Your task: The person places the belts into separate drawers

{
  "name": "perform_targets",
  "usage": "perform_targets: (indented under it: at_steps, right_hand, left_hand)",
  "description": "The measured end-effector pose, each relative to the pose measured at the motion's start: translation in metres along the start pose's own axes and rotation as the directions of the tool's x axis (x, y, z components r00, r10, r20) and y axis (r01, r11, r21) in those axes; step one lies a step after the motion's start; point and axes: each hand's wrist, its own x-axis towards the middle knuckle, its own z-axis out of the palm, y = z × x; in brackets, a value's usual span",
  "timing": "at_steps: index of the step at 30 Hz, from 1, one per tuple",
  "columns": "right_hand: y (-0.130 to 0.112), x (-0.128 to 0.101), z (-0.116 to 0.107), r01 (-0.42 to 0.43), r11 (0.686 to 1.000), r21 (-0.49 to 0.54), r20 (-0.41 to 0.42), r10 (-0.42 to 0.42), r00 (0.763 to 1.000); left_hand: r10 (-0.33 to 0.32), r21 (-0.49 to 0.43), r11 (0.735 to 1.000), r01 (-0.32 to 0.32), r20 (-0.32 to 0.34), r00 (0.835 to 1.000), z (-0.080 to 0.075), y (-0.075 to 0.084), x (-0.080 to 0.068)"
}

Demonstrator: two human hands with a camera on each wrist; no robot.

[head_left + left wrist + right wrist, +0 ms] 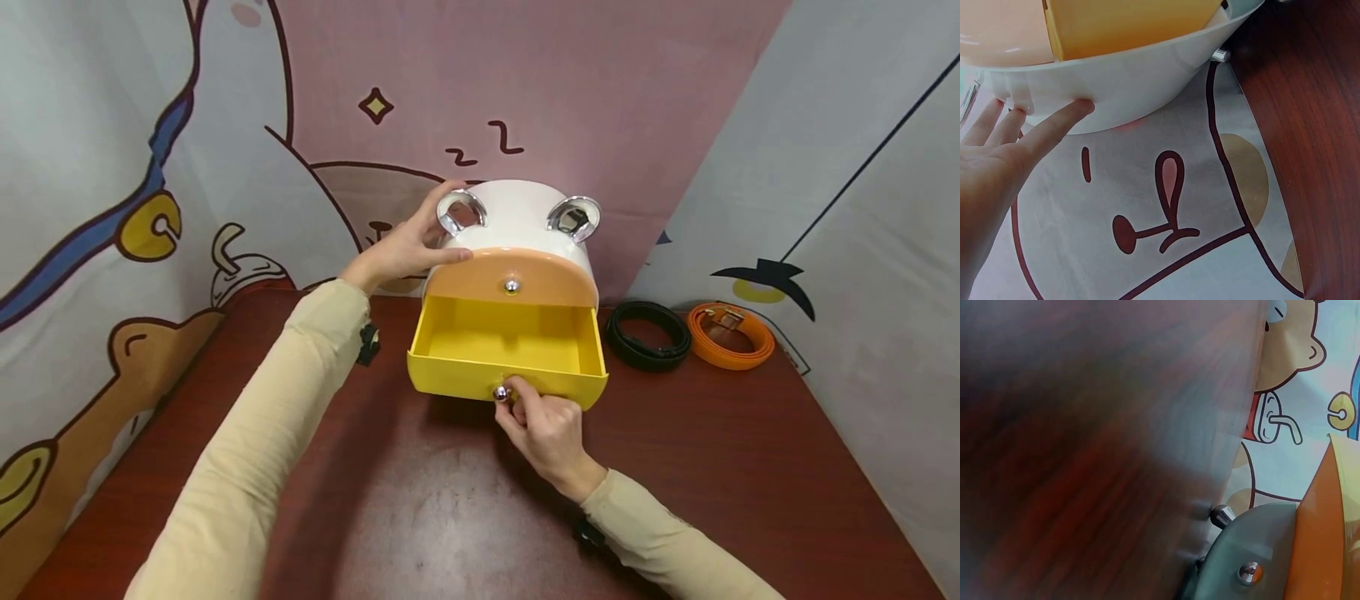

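Observation:
A white, rounded drawer box (517, 218) with two chrome ears stands at the back of the dark red table (420, 517). Its yellow lower drawer (510, 346) is pulled out and empty. Above it sits a closed orange drawer (513, 279) with a chrome knob. My right hand (543, 425) pinches the chrome knob (501, 393) on the yellow drawer's front. My left hand (408, 242) rests with straight fingers against the box's left side by the left ear (461, 210). In the left wrist view, my fingers (1054, 122) press on the white shell (1141, 78).
A coiled black belt (648, 335) and a coiled orange belt (731, 333) lie on the table right of the box. Cartoon-printed cloth walls (112, 167) close in the table at the left, back and right. The right wrist view is mostly blurred table top.

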Motion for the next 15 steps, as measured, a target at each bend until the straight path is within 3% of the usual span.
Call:
perform_targets:
  at_steps: [15]
  right_hand:
    - [-0.0061, -0.0020, -0.0096, 0.045, 0.998, 0.041, -0.019, -0.045, 0.999]
  left_hand:
    - [-0.003, -0.001, 1.000, 0.003, -0.002, 1.000, -0.0005, -0.0010, 0.0013]
